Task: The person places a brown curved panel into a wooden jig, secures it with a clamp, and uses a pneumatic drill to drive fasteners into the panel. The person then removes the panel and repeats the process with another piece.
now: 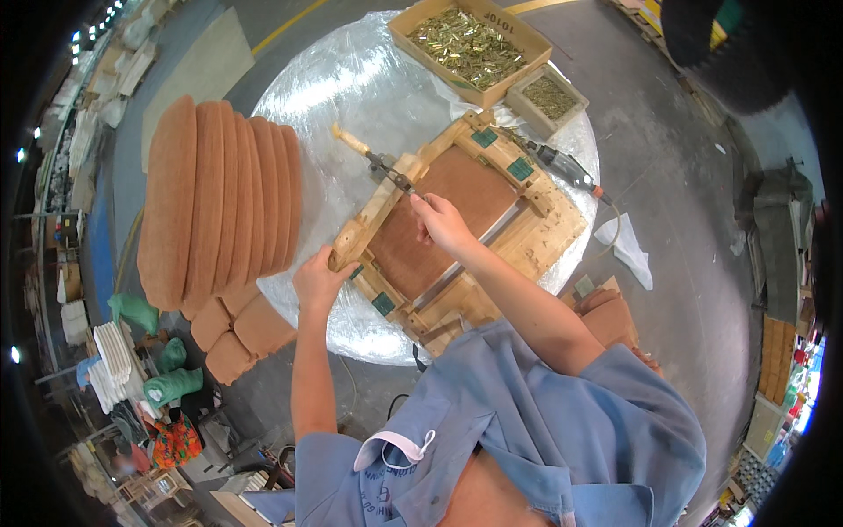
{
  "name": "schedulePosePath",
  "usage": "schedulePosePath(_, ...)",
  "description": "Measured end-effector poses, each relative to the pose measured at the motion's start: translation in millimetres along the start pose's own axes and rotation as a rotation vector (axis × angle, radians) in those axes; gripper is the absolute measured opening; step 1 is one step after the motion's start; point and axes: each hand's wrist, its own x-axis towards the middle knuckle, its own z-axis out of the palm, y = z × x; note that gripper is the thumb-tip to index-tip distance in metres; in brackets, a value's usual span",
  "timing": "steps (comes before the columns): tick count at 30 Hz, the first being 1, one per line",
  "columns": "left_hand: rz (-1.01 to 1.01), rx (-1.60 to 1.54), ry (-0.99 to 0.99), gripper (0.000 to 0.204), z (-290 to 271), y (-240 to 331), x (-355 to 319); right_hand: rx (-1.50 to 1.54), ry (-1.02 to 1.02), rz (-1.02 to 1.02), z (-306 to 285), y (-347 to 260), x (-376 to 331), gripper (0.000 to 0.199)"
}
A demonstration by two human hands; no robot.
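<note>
Dark grey floor spread around a round worktop wrapped in shiny clear film. On it lay one wooden frame around one brown padded panel, set slantwise near the person's body. One clamp-like tool with a yellowish handle crossed the frame's left rail; its long axis ran from the far left down toward the near right, roughly square to that rail. Its near end met the right hand, whose fingers were curled narrowly around it, so the handle pointed away, beyond them. The right hand was the nearer to it; the left hand had its fingers closed about the rail's near-left end.

Four green patches showed on the frame, two on each side. Past its far-right edge lay one power drill; beyond stood two boxes, one large carton and one small tray, both holding small metal pieces. One stack of brown cushions rose at left, its exact count unclear.
</note>
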Motion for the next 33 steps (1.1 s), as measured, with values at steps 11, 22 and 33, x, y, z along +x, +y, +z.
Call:
schedulePosePath(11,0.187,0.098,0.199,0.044,32,-14,21,-0.658,0.393,-0.489,-5,-22,10,0.053)
schedulePosePath(22,0.11,0.097,0.261,0.048,68,-7,13,-0.462,-0.034,-0.255,68,-118,192,0.067)
schedulePosePath(33,0.053,0.152,0.273,0.046,71,-10,7,-0.865,-0.508,-0.189,69,-156,223,0.051)
